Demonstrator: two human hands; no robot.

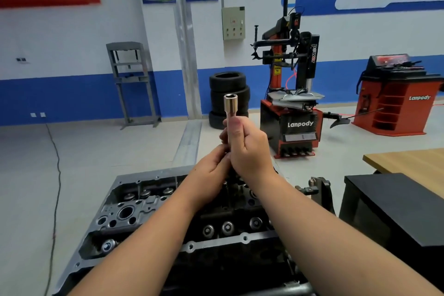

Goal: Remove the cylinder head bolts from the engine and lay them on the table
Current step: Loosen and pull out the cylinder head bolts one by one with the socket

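Note:
The cylinder head (134, 209) of the engine lies below me, grey, with valve springs and round holes showing. Above its far middle, my right hand (249, 149) grips a long chrome socket tool (230, 103) held upright, its open socket end pointing up. My left hand (211, 173) is curled round the tool's lower part just beneath the right hand. What the lower end of the tool meets is hidden by both hands. No loose bolt is visible.
A wooden table (408, 163) stands at the right, with a black box (394, 206) in front of it. Farther off are a stack of tyres (228, 96), a tyre changer (290, 108), a red wheel balancer (396, 96) and a grey press frame (132, 79).

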